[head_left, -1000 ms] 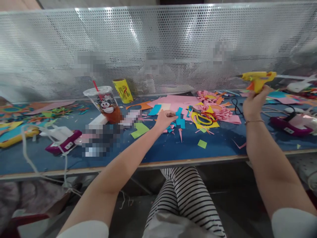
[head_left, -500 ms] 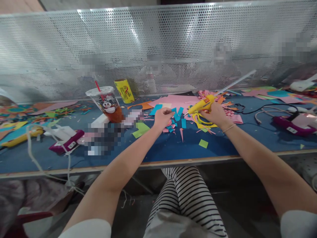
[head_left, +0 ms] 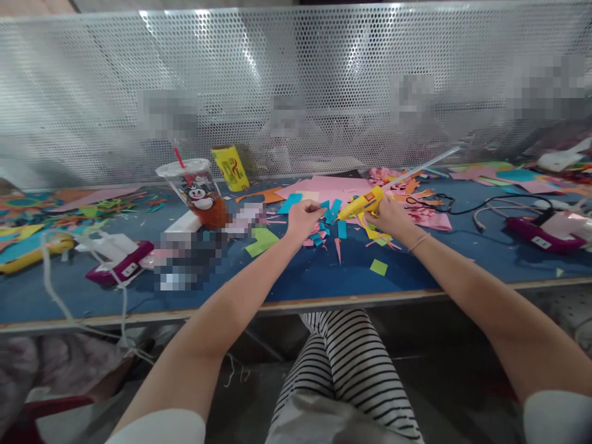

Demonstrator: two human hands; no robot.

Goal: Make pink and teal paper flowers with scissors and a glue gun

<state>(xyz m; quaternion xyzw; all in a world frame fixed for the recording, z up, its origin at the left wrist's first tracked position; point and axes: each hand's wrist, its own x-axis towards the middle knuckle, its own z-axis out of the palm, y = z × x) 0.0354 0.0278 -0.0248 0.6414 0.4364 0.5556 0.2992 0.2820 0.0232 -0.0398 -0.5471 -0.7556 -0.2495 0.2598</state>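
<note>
1. Beyond both your hands stands a perforated metal screen (head_left: pixel 324 74); shapes behind it are dim, and several patches are pixelated.
2. Under your hands runs the blue table (head_left: pixel 296 280), its ends cut off by the picture's edges. Left of your left hand, a pixelated patch hides whatever lies there.
3. Farther left and beyond that hand is a clear cup (head_left: pixel 198 192) with a red straw and a cartoon snowman print; you can't read any lettering on it.
4. Your right hand (head_left: pixel 389 217) is closed around the handle of a yellow glue gun (head_left: pixel 361 205), hiding much of that handle. A clear stick juts from the gun's back. Its small orange label is too small to read.
5. Your left hand (head_left: pixel 305 219) has thumb and fingers pinched together on a blue paper strip (head_left: pixel 332 211), just right of the fingertips. The pinched end is hidden. The nozzle points at the strip from the right; you can't tell whether they touch.
6. Beyond and left of your left hand leans a yellow container (head_left: pixel 230 168), its dark and red markings illegible.
7. Nearer you than your right hand lies a small green square (head_left: pixel 378 267).
</note>
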